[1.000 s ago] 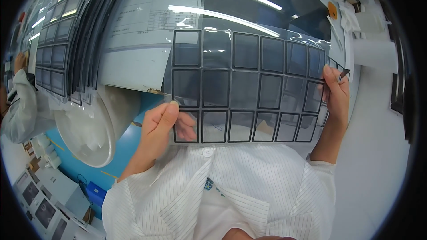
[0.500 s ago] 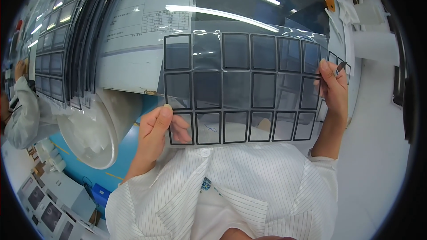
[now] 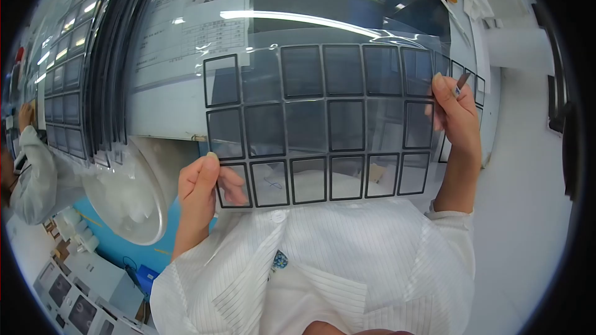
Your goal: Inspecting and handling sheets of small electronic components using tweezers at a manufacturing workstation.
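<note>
I hold a clear plastic sheet up in front of me. It carries three rows of several dark rectangular frames. My left hand pinches its lower left corner, thumb in front, fingers showing through the film behind. My right hand grips the right edge, with a thin dark pen-like tool tucked between its fingers. White striped sleeves cover both forearms. Ceiling lights glare off the top of the sheet.
More framed sheets hang in a dense row at the upper left. A round white lamp-like dish sits below them. Another person in a white coat works at the far left. Grey trays lie at the lower left.
The sheet has risen slightly and shifted a little left in my view, with both hands keeping their grip on it. Its upper rows now show more fully.
</note>
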{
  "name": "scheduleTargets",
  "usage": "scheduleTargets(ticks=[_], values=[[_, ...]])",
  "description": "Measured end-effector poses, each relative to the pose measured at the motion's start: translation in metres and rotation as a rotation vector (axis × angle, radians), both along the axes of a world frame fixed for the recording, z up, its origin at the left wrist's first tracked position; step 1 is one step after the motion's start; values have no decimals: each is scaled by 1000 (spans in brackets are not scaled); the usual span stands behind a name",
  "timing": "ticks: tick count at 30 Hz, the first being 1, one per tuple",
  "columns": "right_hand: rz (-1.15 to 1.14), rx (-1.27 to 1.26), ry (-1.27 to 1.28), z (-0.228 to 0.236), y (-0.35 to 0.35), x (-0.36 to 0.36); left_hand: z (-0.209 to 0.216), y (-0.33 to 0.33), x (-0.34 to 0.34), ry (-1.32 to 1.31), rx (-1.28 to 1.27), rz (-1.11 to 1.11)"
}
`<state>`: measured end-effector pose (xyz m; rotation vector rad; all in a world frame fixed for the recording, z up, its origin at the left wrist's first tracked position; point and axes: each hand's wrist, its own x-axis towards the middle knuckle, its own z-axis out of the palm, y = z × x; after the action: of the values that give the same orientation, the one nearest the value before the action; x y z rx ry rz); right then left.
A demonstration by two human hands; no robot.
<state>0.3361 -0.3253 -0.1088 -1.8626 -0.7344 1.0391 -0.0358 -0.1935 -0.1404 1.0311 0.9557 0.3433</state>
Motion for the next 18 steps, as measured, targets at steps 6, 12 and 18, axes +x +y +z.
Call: scheduleTargets(ticks=[6,12,18], values=[[63,-50,53,2,8,-6,-2,9,-12,-31,54,29],[141,-21,93,3,14,-8,4,17,-15,-19,45,56],[173,-8,95,-1,17,-15,4,15,-20,-6,89,134]])
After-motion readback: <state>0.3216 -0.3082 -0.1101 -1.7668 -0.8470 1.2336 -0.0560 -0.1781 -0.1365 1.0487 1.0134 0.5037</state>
